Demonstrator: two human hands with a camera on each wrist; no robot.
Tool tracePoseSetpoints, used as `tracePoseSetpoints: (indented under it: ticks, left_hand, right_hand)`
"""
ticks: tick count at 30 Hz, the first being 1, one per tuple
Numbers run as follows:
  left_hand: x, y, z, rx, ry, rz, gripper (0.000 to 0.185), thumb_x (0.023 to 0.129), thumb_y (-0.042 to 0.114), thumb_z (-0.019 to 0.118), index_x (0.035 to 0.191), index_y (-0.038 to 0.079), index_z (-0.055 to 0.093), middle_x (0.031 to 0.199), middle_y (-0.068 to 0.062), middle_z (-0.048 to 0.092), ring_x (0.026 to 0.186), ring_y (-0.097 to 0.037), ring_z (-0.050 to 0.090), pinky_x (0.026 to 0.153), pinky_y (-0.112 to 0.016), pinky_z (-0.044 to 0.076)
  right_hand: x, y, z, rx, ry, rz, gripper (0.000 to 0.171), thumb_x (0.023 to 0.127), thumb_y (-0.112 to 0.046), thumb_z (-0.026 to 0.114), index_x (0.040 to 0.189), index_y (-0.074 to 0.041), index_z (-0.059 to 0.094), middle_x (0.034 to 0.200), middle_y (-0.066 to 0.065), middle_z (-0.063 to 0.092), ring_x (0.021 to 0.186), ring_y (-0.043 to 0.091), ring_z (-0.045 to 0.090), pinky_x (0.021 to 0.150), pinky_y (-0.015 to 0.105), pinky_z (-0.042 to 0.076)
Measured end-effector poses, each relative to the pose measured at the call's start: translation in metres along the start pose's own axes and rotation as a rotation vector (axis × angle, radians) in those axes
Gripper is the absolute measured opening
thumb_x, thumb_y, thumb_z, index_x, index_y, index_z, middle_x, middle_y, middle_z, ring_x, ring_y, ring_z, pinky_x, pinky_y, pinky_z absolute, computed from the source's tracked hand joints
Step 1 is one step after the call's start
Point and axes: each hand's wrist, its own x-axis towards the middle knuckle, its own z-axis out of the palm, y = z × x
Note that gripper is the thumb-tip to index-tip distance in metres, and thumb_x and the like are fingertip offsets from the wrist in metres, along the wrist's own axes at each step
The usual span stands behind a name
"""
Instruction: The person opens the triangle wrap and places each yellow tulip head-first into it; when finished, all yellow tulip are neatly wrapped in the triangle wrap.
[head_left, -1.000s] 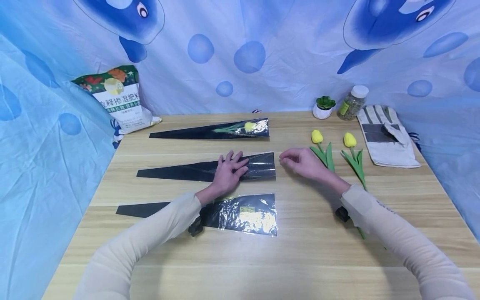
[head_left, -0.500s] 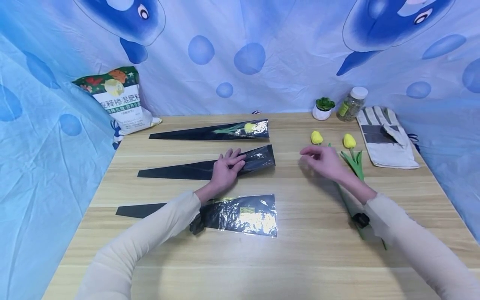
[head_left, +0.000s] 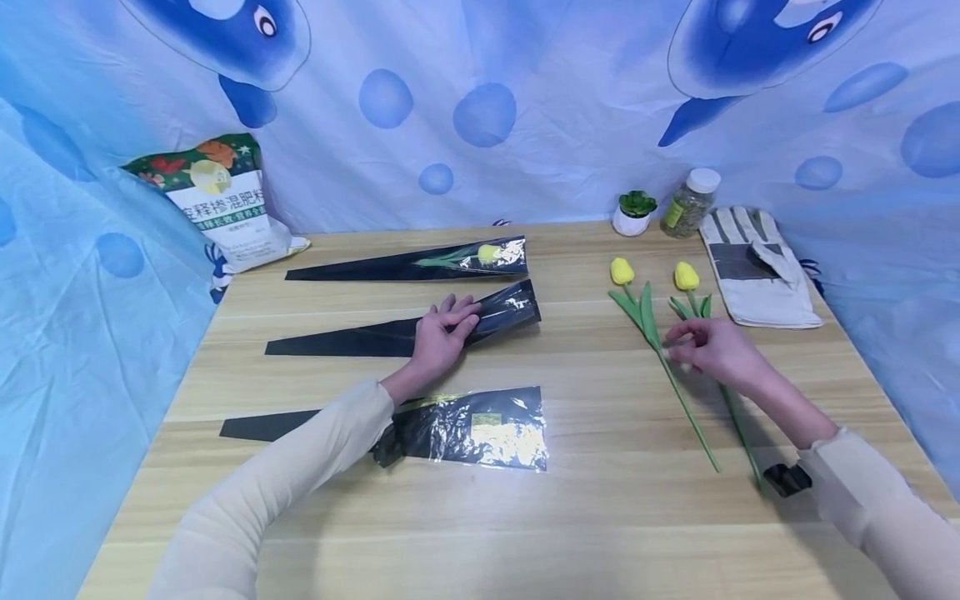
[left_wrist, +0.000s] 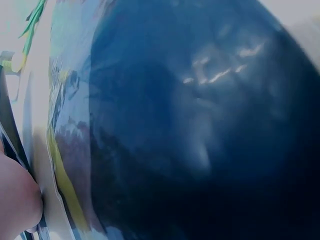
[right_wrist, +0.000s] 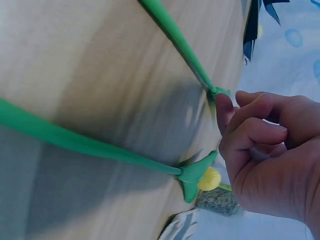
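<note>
My left hand [head_left: 438,335] pinches the middle black flower sleeve [head_left: 510,308] in the head view; its wide right end is raised and its mouth stands apart. In the left wrist view a dark sleeve [left_wrist: 200,120] fills most of the picture, with one fingertip showing at the left. My right hand [head_left: 716,350] hovers between two yellow artificial tulips, its fingers loosely curled with nothing seen between them. Its fingertips are close to the left tulip's [head_left: 647,321] leaf base; whether they touch is unclear. The right tulip [head_left: 686,277] lies partly behind the hand.
A sleeve with a yellow tulip inside [head_left: 442,261] lies farther back. Nearer lies a flat sleeve [head_left: 510,429], partly under the left forearm. A fertilizer bag [head_left: 232,208], potted succulent [head_left: 633,213], jar [head_left: 688,204] and work glove [head_left: 761,271] line the back.
My right hand has moved right from the sleeve's mouth to the tulips. The middle sleeve's wide end has lifted and opened under my left hand, which stays in about the same place.
</note>
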Motion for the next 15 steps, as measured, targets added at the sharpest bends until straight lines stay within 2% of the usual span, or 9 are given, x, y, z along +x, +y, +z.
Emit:
tracePoseSetpoints:
  ticks: [3,8,15]
  left_hand:
    - [0.0,0.0,0.0,-0.004,0.003,0.005,0.023,0.094,0.004,0.07,0.115,-0.003,0.072,0.128,-0.02,0.063,0.139,-0.045,0.037,0.118,-0.058,0.009]
    - [0.0,0.001,0.0,-0.012,0.011,0.013,0.023,0.093,0.004,0.07,0.114,-0.003,0.072,0.127,-0.021,0.063,0.138,-0.047,0.037,0.117,-0.06,0.009]
    - [0.0,0.0,0.0,-0.004,0.014,0.016,0.022,0.093,0.004,0.071,0.114,-0.003,0.072,0.126,-0.02,0.063,0.138,-0.045,0.038,0.118,-0.059,0.009]
  right_hand:
    - [-0.002,0.004,0.003,0.023,-0.014,0.025,0.027,0.091,-0.006,0.069,0.115,0.005,0.064,0.069,0.007,0.062,0.06,0.02,0.058,0.048,0.028,0.041]
    - [-0.002,0.006,0.007,0.051,-0.018,0.017,0.029,0.089,-0.004,0.07,0.115,0.005,0.063,0.062,0.006,0.059,0.054,0.018,0.055,0.046,0.026,0.038]
    - [0.001,0.007,0.011,0.051,-0.021,0.015,0.038,0.084,-0.007,0.077,0.116,0.008,0.062,0.067,0.005,0.063,0.054,0.018,0.057,0.047,0.026,0.041]
